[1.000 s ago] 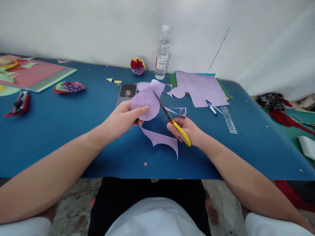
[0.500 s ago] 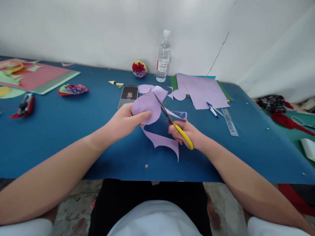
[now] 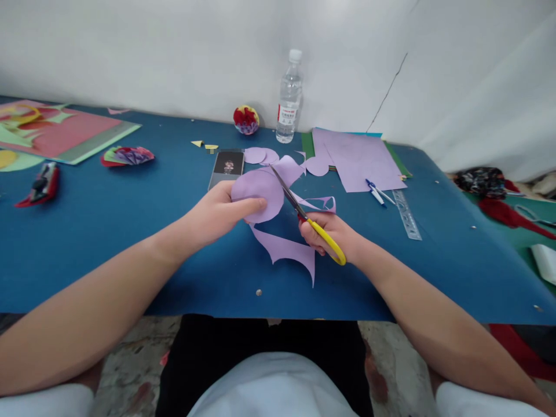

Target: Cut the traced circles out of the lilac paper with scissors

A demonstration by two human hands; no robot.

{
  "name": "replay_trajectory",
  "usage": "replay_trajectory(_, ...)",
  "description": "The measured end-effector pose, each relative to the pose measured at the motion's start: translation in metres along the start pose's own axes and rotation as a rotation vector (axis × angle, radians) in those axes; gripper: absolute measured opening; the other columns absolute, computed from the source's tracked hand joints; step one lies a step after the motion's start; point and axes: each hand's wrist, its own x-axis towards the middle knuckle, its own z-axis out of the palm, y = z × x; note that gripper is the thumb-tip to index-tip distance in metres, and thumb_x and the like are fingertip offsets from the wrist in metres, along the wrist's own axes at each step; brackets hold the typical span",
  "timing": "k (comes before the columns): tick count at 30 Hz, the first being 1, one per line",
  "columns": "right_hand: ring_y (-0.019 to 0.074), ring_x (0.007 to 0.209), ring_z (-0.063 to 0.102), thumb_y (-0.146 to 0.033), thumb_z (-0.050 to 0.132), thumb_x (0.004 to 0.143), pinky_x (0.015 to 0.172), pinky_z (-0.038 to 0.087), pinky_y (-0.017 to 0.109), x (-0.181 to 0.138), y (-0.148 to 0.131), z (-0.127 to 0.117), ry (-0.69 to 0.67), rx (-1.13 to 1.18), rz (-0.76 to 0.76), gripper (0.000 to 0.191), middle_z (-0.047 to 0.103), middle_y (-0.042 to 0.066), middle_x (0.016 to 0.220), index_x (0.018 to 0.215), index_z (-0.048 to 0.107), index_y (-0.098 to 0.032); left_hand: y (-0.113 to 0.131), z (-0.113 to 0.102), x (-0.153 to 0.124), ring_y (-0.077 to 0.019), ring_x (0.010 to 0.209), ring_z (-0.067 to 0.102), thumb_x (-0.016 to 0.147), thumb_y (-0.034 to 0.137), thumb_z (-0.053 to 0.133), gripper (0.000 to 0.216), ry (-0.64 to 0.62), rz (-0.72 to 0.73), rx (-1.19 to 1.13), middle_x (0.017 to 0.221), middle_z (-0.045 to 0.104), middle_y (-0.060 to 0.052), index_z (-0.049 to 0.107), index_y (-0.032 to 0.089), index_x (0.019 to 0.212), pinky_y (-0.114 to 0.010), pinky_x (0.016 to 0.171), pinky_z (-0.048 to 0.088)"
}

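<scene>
Between thumb and fingers, my left hand [image 3: 223, 211] grips a round piece of purple paper [image 3: 263, 194]. Yellow-handled scissors [image 3: 325, 240] are held in my right hand [image 3: 330, 231], their blades at the right edge of that paper. A curled strip of purple paper [image 3: 289, 169] sticks out behind the blades, and a thin looped offcut [image 3: 321, 204] rises just above my right fingers. Below the hands lies a curved purple scrap [image 3: 289, 249]. Beyond my left hand, a phone [image 3: 226, 168] rests partly hidden, with cut purple circles [image 3: 255, 154] beside it.
A water bottle [image 3: 288, 98] and a coloured paper ball [image 3: 246, 120] stand near the wall. Purple sheets [image 3: 360, 159], a compass [image 3: 376, 192] and a clear ruler [image 3: 407, 214] lie right. A folded paper piece [image 3: 127, 156], stapler [image 3: 44, 184] and coloured sheets [image 3: 82, 136] are left.
The curled purple strip behind the blades has shifted right and down, showing more of a circle behind it. My right hand with the scissors has moved very slightly right.
</scene>
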Motion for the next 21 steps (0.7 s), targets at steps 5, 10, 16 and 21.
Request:
replay_trajectory(5,0.01,0.045,0.041,-0.08,0.066,0.086,0.044,0.031,0.026,-0.0001,-0.0033,-0.0003,0.031,0.0,-0.002,0.061,0.044,-0.007,0.056,0.076,0.053,-0.022,0.0018,0.0014,0.0016,-0.0154,0.061,0.055,0.075,0.035,0.083,0.019,0.062,0.015,-0.049,0.065,0.064,-0.001,0.073,0.02,0.069,-0.027,0.057,0.045)
replay_trajectory(10,0.0095,0.043,0.041,-0.081,0.066,0.085,0.041,0.03,0.025,0.0012,-0.0016,-0.0001,0.034,0.013,0.002,0.061,0.044,-0.008,0.055,0.076,0.053,-0.022,0.001,0.0012,0.0021,-0.0136,0.059,0.052,0.075,0.035,0.082,0.019,0.069,0.015,-0.046,0.065,0.062,0.0,0.072,0.02,0.071,-0.027,0.056,0.042)
replay_trajectory(16,0.0095,0.041,0.041,-0.078,0.067,0.086,0.039,0.033,0.024,0.0012,0.0023,0.0001,0.034,0.032,0.02,0.058,0.044,-0.008,0.054,0.076,0.054,-0.022,0.0072,0.0028,-0.0003,-0.0139,0.058,0.051,0.073,0.035,0.079,0.021,0.075,-0.004,-0.039,0.061,0.059,0.001,0.068,0.02,0.065,-0.027,0.056,0.043)
replay_trajectory(21,0.01,0.04,0.042,-0.071,0.072,0.086,0.039,0.034,0.024,0.0001,-0.0027,0.0005,0.042,0.025,0.054,0.053,0.044,-0.008,0.052,0.076,0.055,-0.022,0.0068,0.0026,0.0013,-0.0135,0.057,0.05,0.07,0.034,0.079,0.02,0.086,-0.002,-0.056,0.06,0.059,0.0,0.068,0.019,0.063,-0.027,0.054,0.04)
